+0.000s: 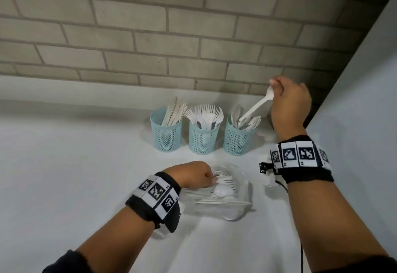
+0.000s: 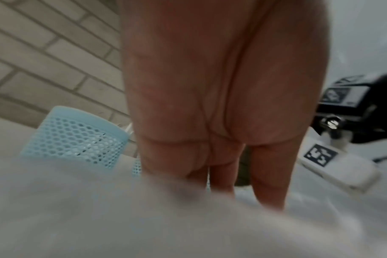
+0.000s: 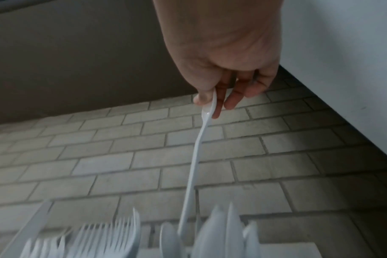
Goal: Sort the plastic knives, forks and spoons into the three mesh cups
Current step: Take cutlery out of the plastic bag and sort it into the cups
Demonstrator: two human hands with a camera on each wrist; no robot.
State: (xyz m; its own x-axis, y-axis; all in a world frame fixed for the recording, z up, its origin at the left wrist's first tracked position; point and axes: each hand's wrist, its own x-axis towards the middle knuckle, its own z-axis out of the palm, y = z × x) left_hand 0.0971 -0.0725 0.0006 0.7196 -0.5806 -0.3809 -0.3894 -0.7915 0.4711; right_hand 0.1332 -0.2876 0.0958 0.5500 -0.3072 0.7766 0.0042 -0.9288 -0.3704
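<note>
We've got our right hand (image 1: 289, 102) pinching a white plastic spoon (image 1: 255, 106) by its bowl end, thumb & fingers clamped on it, handle tip angled down into the right mesh cup (image 1: 238, 139), which already holds other spoons. Our left hand (image 1: 194, 177) is down in the clear plastic tub (image 1: 242, 206) on the desk (image 1: 75, 165); fingers look curled in among the leftover cutlery, but we can't tell whether they've actually gripped anything, since the wrist view is blurred & shows only the palm. Risks, as we judge them: the spoon goes in at a slant, so the handle could catch on the crowded bowls & hang on the rim instead of dropping in; if we let go too high it could bounce out, prob. onto the desk. The cups look light, thin-walled & top-heavy w/ cutlery fanning out, so a sideways nudge from the spoon or our wrist could tip the right one into the middle cup (image 1: 204, 137) of forks. The left cup (image 1: 166, 135) w/ knives stands just beside those two. Materials: cups are pale blue plastic w/ hexagon mesh walls & a smooth solid rim band; cutlery is thin, glossy, white & flexes a bit along the handle; the tub is transparent, rounded & slick; the desk is smooth matte white; behind it is a grey brick-pattern wall (image 1: 150, 36).
</note>
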